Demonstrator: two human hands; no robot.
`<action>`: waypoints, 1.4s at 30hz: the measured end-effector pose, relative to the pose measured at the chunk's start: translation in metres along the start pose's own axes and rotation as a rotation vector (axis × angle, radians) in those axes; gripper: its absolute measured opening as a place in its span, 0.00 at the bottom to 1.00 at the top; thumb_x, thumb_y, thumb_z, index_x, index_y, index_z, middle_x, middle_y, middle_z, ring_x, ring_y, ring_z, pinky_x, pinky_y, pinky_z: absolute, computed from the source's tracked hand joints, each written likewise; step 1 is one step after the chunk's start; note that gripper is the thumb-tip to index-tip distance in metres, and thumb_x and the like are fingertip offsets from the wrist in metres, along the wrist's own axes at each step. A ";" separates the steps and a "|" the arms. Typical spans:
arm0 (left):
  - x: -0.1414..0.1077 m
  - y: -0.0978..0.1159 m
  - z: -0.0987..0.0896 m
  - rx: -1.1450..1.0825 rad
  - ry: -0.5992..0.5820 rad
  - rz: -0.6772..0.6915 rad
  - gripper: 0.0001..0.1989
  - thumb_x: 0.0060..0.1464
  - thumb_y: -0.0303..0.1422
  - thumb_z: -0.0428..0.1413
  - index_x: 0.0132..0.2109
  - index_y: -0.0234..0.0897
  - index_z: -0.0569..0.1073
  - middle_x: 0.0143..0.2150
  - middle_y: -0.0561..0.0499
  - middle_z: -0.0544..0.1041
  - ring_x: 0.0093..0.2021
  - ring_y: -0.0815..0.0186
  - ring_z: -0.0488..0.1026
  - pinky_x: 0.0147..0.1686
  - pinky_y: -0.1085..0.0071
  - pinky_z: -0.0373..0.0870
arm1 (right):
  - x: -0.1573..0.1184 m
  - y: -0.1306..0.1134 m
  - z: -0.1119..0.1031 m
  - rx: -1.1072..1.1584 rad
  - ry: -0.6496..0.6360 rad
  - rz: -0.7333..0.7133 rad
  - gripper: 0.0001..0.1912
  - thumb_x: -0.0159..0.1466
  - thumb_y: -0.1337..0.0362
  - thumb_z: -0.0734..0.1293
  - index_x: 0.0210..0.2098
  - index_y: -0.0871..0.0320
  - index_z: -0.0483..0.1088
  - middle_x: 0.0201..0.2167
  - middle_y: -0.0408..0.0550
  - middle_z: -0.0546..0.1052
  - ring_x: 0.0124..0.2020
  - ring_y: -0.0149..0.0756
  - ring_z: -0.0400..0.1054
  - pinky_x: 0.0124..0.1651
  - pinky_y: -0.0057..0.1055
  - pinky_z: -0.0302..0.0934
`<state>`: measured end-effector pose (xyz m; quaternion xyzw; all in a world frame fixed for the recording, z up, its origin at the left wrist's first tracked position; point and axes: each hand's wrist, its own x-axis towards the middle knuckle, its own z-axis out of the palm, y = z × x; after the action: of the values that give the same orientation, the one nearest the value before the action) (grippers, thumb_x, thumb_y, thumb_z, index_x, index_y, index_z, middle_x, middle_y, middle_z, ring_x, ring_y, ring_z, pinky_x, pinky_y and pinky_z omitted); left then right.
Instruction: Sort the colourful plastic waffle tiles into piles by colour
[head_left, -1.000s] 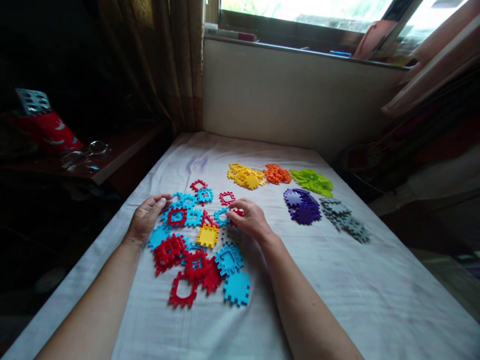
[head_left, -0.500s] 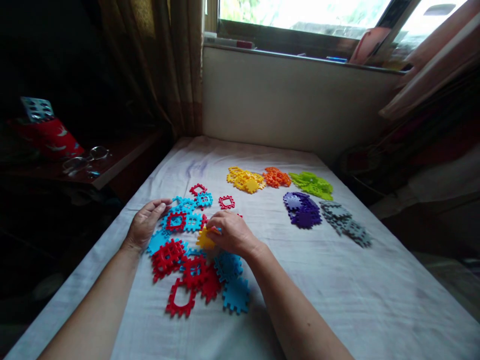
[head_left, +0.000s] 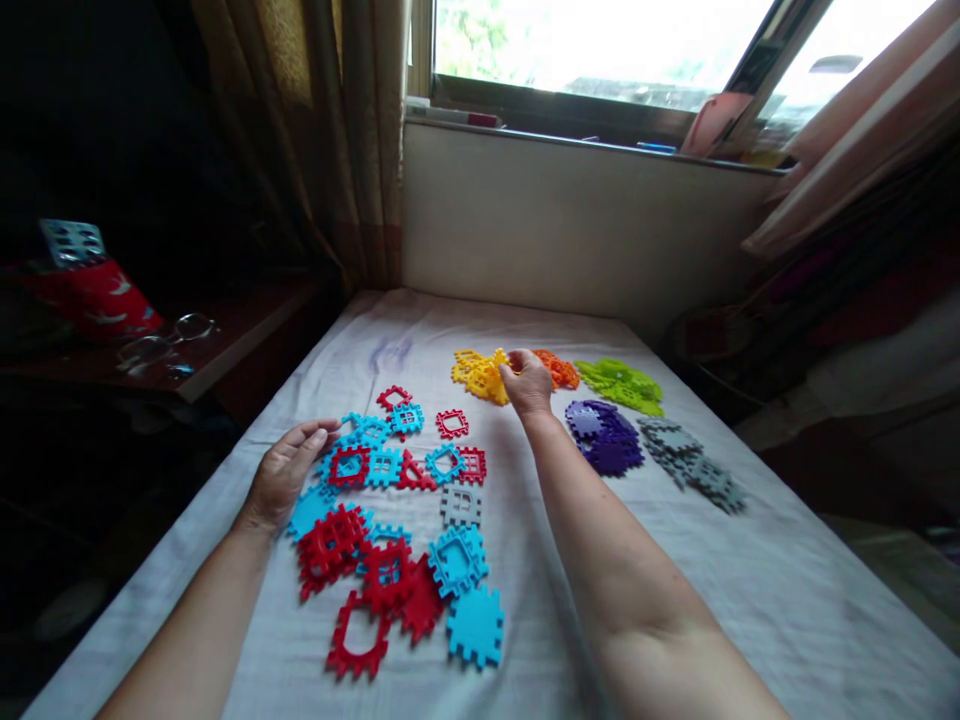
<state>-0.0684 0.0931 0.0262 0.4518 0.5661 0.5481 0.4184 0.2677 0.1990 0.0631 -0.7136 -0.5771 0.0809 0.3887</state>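
My right hand (head_left: pixel 529 385) pinches a yellow interlocking plastic tile (head_left: pixel 495 372) at the right side of the yellow tile pile (head_left: pixel 469 370). My left hand (head_left: pixel 289 470) rests on the bed's near left side, its fingers stretched out and loosely apart. Its fingertips reach the edge of the light blue tiles (head_left: pixel 367 430). Around and in front of it lie mixed red tiles (head_left: pixel 330 540) and blue tiles (head_left: pixel 476 625), some overlapping. A single grey tile (head_left: pixel 461 503) lies among them, to the right.
Beyond stand sorted piles of orange tiles (head_left: pixel 559 370), green tiles (head_left: pixel 621 385), purple tiles (head_left: pixel 606 437) and grey tiles (head_left: pixel 690 462) on the white sheet (head_left: pixel 675 620). Eyeglasses (head_left: pixel 169 340) and a red pouch (head_left: pixel 109 298) lie on a dark side table. A windowed wall closes the far end.
My right hand has moved away from the mixed tiles to the yellow pile, carrying the yellow tile. This uncovers a grey tile and a blue frame. My left hand stays nearly in place.
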 end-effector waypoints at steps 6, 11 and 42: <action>-0.001 -0.003 0.002 0.112 -0.009 0.067 0.32 0.44 0.56 0.61 0.48 0.37 0.78 0.45 0.44 0.82 0.48 0.54 0.77 0.52 0.58 0.73 | -0.057 0.005 -0.007 -0.056 -0.164 -0.128 0.10 0.64 0.62 0.65 0.38 0.53 0.79 0.41 0.49 0.82 0.43 0.40 0.75 0.49 0.37 0.67; 0.004 -0.009 0.012 0.533 -0.106 0.321 0.25 0.47 0.52 0.57 0.47 0.44 0.79 0.54 0.46 0.79 0.60 0.51 0.70 0.64 0.56 0.61 | -0.136 0.013 -0.050 0.082 -0.471 -0.432 0.17 0.64 0.54 0.68 0.50 0.52 0.76 0.52 0.52 0.78 0.55 0.41 0.71 0.59 0.40 0.63; -0.108 -0.021 0.045 1.058 -0.066 0.611 0.26 0.58 0.43 0.55 0.61 0.41 0.70 0.68 0.41 0.65 0.68 0.49 0.61 0.65 0.50 0.60 | -0.224 0.041 -0.043 0.537 -0.072 -0.080 0.21 0.65 0.47 0.62 0.43 0.54 0.77 0.42 0.49 0.81 0.46 0.41 0.74 0.52 0.37 0.67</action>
<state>0.0001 -0.0003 0.0007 0.7568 0.5931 0.2737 -0.0214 0.2508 -0.0207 -0.0089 -0.5581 -0.5762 0.2410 0.5463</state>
